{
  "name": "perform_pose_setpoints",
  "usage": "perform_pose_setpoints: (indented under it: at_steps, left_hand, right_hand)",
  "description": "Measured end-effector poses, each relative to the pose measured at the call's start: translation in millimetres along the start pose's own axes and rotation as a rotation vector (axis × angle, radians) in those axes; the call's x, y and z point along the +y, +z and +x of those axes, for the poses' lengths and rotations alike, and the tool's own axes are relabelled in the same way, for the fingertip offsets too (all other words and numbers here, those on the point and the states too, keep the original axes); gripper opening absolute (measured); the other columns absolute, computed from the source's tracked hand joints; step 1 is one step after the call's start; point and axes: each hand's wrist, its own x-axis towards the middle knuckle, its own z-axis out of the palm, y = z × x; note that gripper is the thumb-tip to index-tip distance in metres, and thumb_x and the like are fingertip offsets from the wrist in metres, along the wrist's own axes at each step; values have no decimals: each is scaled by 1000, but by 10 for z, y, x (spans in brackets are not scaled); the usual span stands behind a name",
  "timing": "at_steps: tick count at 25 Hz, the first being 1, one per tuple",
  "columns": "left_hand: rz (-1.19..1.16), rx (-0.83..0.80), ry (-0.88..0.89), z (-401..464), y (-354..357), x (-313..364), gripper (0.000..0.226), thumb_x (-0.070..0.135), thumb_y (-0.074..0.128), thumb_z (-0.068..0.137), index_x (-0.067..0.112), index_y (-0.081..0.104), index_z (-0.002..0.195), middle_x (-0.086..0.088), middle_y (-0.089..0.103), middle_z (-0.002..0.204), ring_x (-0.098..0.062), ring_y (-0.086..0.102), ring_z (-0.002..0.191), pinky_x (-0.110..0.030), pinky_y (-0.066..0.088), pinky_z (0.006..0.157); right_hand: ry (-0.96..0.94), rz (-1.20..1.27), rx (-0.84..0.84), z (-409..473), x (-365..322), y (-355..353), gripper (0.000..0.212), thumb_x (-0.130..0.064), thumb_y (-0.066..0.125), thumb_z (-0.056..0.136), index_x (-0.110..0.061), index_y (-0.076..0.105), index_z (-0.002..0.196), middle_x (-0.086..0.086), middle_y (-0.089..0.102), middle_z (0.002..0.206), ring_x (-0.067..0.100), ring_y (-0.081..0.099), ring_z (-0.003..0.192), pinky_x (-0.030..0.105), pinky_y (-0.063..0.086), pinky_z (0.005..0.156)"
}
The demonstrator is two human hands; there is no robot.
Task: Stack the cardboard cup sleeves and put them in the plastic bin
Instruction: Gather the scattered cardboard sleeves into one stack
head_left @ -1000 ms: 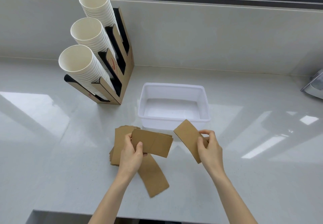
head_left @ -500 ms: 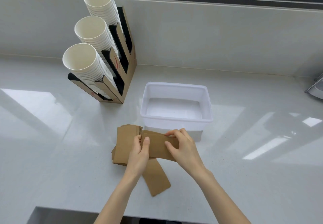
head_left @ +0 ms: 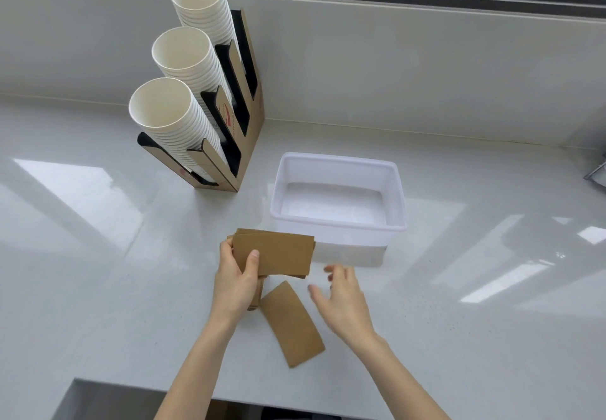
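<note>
My left hand (head_left: 235, 283) grips a small stack of brown cardboard cup sleeves (head_left: 278, 254) by its left end, held just above the counter in front of the bin. One loose sleeve (head_left: 292, 323) lies flat on the counter below the stack, between my two hands. More sleeves peek out under my left hand, mostly hidden. My right hand (head_left: 344, 301) hovers to the right of the loose sleeve, fingers spread, holding nothing. The white translucent plastic bin (head_left: 398, 190) stands just behind the stack with nothing inside it.
A cardboard cup dispenser (head_left: 249, 144) with three slanted stacks of white paper cups (head_left: 170, 124) stands at the back left. A wall and window ledge run behind. The counter's front edge (head_left: 131, 387) is close below. A metal object (head_left: 600, 173) sits at the far right.
My right hand laid its sleeve onto the stack in my left hand, then let go and drew back to the right. The stack has risen slightly toward the bin.
</note>
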Motion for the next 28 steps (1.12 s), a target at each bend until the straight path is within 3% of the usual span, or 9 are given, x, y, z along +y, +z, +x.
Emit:
perform_pose_setpoints:
  at_steps: [2,5,10,14,18,24,26,28]
  left_hand:
    - [-5,12,-1,9,-23,5,23,17,45,90,15,38,113,1,53,103,-22,54,100,-45,46,96]
    - [4,16,8,5,-19,5,31,16,45,91,10,37,120,-2,53,107,-22,53,100,-38,46,93]
    - [13,12,-5,22,1,-19,29,17,44,91,12,37,119,-2,54,105,-23,53,100,-36,45,90]
    - [5,15,-2,44,4,11,30,18,44,91,12,37,119,0,52,105,-22,53,98,-37,45,90]
    - [-8,29,-5,63,-11,33,30,17,43,91,12,36,120,0,51,107,-24,54,97,-32,41,83]
    - [12,26,-9,92,10,8,34,19,41,92,11,34,124,-1,49,111,-23,51,99,-33,40,88]
    - [48,11,-14,100,45,-5,34,20,41,92,12,33,124,-1,51,112,-23,53,95,-38,44,92]
    - [41,-20,-1,80,95,-5,33,19,41,92,13,34,123,-3,53,114,-25,59,91,-28,50,82]
  right_hand:
    - [42,-166,-124,-68,6,185,52,-46,53,83,-11,41,119,8,43,124,27,43,117,36,37,95]
    - [29,-328,-102,-130,-45,355,58,-51,59,75,-10,43,114,9,42,122,28,40,114,36,35,92]
    - [50,-335,-98,-105,-107,420,56,-43,62,78,-9,41,117,9,43,124,27,40,116,36,34,92]
    - [67,-54,-152,-105,-96,311,29,-23,57,84,-17,32,100,7,57,105,31,56,100,36,40,76]
    - [135,199,-49,6,123,16,15,-12,41,87,-22,33,95,3,55,90,26,53,76,34,42,69]
    - [173,367,258,77,267,-492,13,-13,38,87,-15,42,99,4,58,80,26,53,76,35,40,64]
    - [91,458,271,49,187,-576,14,-10,38,87,-16,45,97,1,57,78,20,49,69,28,38,56]
    - [-11,467,229,36,64,-610,15,-8,41,86,-19,46,94,0,58,81,14,50,66,16,38,48]
